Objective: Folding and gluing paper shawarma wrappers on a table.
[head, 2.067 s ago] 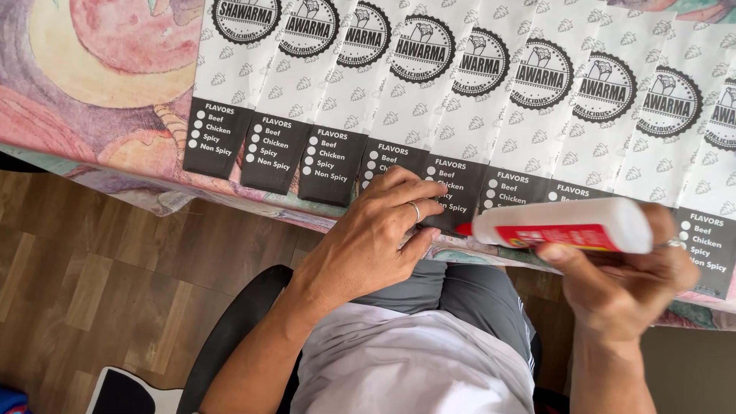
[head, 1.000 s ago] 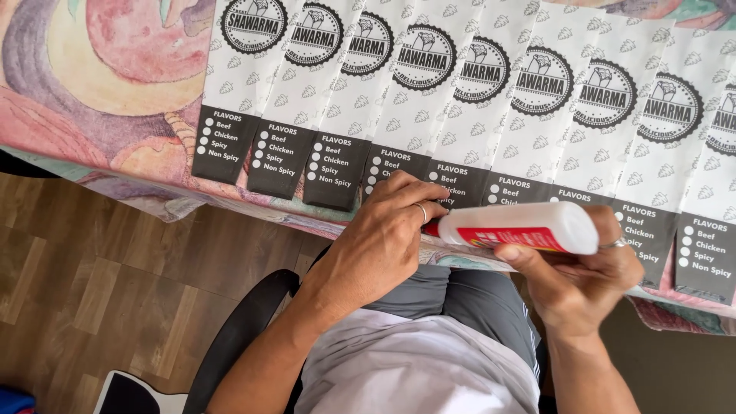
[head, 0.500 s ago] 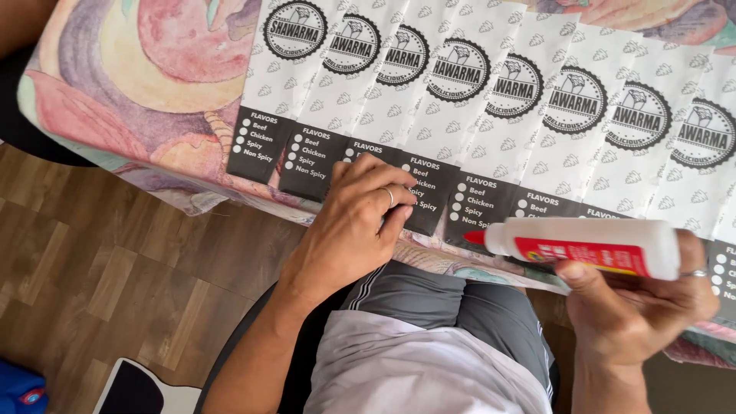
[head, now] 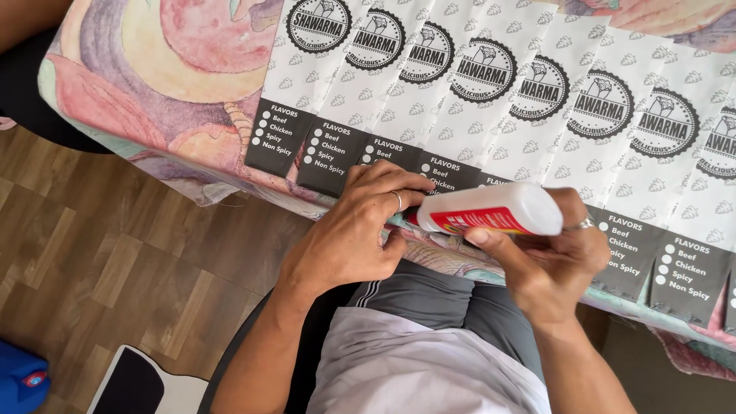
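Gripping a white glue bottle (head: 498,208) with a red label, the right hand (head: 548,261) had its fingers curled around the body, thumb underneath, and the bottle lay nearly level with its nozzle pointing toward nine o'clock. How much glue it held could not be told through the opaque plastic. The left hand (head: 356,230) sat at the bottle's nine o'clock, fingers pressed together and bent down onto the dark lower end of a paper sleeve (head: 445,115), just beside the nozzle; whether the tip touched the paper could not be told. That sleeve was one of a row of overlapping sleeves (head: 613,138), white with round black emblems and dark bottom panels, fanned from eleven o'clock to three o'clock across the table. Under them lay a cloth (head: 161,84) patterned in pink, purple and yellow, filling the ten o'clock corner. At six o'clock showed a grey shirt (head: 429,368), and at eight o'clock a blue object (head: 19,383) on the wooden floor (head: 115,253).
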